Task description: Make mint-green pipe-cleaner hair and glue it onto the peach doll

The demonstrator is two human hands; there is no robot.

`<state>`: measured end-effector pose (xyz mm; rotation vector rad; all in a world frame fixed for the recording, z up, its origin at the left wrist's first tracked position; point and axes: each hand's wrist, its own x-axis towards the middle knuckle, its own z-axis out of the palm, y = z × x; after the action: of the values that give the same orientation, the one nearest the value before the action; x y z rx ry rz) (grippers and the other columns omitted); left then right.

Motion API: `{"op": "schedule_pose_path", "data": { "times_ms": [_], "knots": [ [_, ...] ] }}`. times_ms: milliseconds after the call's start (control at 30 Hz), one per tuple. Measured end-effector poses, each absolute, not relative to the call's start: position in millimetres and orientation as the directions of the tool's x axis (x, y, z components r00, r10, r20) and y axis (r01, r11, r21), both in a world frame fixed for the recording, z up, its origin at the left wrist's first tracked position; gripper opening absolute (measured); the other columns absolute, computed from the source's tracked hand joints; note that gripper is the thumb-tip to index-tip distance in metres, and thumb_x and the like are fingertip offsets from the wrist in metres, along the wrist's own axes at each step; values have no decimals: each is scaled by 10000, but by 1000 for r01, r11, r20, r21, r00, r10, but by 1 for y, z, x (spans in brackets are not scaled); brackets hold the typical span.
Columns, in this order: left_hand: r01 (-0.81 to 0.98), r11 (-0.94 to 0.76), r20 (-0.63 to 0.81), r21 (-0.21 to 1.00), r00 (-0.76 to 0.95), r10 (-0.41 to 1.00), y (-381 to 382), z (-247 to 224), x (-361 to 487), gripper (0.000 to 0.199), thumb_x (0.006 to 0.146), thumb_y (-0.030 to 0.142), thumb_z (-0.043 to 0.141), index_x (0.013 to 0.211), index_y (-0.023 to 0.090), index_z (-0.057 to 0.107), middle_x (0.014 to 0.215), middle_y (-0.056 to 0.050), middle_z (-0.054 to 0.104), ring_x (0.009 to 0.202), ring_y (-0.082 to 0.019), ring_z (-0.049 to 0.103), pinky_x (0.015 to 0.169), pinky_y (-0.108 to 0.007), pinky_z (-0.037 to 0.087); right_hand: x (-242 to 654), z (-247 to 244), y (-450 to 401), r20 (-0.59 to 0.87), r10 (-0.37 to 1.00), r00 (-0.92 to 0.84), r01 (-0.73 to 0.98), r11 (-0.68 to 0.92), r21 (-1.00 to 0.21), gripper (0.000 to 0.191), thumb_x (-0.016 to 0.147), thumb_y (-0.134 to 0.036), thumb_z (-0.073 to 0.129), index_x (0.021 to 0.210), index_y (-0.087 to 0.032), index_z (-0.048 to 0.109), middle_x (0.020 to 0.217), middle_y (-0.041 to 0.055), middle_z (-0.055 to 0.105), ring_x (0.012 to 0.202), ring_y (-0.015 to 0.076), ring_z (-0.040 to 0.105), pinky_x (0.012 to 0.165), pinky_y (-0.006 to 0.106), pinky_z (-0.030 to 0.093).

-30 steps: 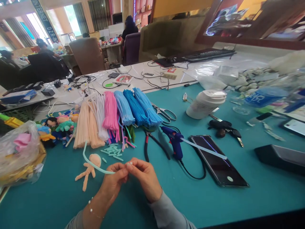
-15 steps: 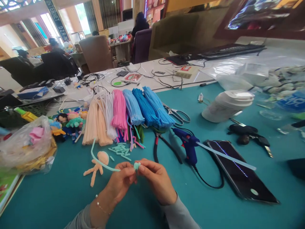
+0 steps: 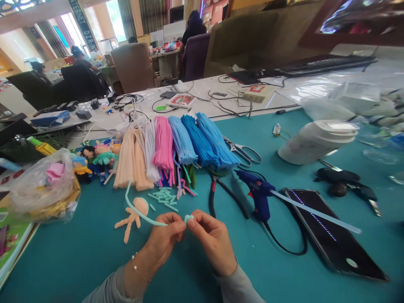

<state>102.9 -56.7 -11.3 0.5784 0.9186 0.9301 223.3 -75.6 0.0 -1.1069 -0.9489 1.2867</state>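
Observation:
A mint-green pipe cleaner [image 3: 144, 217] runs from beside the bundles into my left hand [image 3: 164, 235], whose thumb and fingers pinch it. Its coiled end shows between the fingertips of both hands, and my right hand [image 3: 212, 237] pinches that end. Just left of my left hand lies a peach doll figure [image 3: 134, 216] with a round head and thin limbs. Cut mint pieces [image 3: 164, 197] are scattered beyond my hands. Behind them stand bundles of pipe cleaners: peach [image 3: 128, 164], white [image 3: 152, 155], pink [image 3: 163, 145] and several blues [image 3: 202, 141].
To the right are pliers [image 3: 227, 191], scissors [image 3: 246, 152], a blue glue gun [image 3: 259, 195] with its cord, a phone [image 3: 331, 235], keys [image 3: 344, 181] and a white cup [image 3: 315, 143]. Left lie a plastic bag [image 3: 41, 185] and small dolls [image 3: 102, 158]. People sit farther back.
The view has shifted slightly, so the table things appear displaced, mostly rightward. Both hands still pinch the mint pipe cleaner; its coiled end is now less visible between the fingertips.

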Motion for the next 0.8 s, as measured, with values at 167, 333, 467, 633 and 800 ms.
{"op": "schedule_pose_path", "data": {
  "times_ms": [167, 333, 467, 633, 800],
  "knots": [
    [-403, 483, -406, 778, 265, 875, -56, -9, 102, 330, 509, 321, 778, 416, 179, 495, 367, 53, 413, 416, -78, 371, 495, -261, 293, 223, -6, -74, -74, 995, 62, -257, -56, -965, 401, 649, -499, 778, 518, -179, 576, 527, -12, 548, 501, 130, 515, 520, 265, 460],
    [-388, 453, -388, 803, 236, 891, -56, -10, 103, 319, 511, 332, 772, 418, 182, 507, 368, 55, 415, 416, -79, 367, 488, -265, 290, 221, -15, -76, -68, 988, 137, -256, -31, -966, 357, 628, -493, 793, 612, -184, 616, 587, -8, 580, 536, 135, 528, 541, 267, 466],
    [-353, 414, -365, 839, 199, 910, -56, -12, 103, 300, 504, 300, 784, 413, 177, 526, 377, 52, 435, 429, -80, 373, 478, -260, 251, 221, -15, -77, -63, 982, 175, -248, -18, -969, 316, 665, -455, 778, 600, -184, 631, 624, 5, 603, 584, 142, 542, 603, 272, 479],
    [-325, 428, -374, 843, 217, 902, -57, -13, 103, 325, 495, 308, 801, 401, 175, 520, 381, 47, 441, 433, -83, 387, 478, -262, 253, 222, -18, -73, -122, 990, 67, -368, -89, -925, 357, 613, -508, 792, 595, -189, 632, 588, 4, 607, 523, 143, 548, 535, 277, 487],
    [-385, 524, -428, 760, 311, 849, -56, -13, 102, 312, 486, 303, 796, 418, 174, 520, 361, 55, 415, 414, -78, 366, 477, -252, 267, 223, -16, -74, -178, 984, -16, -453, -165, -876, 344, 609, -488, 812, 647, -177, 670, 547, 2, 620, 498, 139, 562, 521, 275, 483]
  ]
}}
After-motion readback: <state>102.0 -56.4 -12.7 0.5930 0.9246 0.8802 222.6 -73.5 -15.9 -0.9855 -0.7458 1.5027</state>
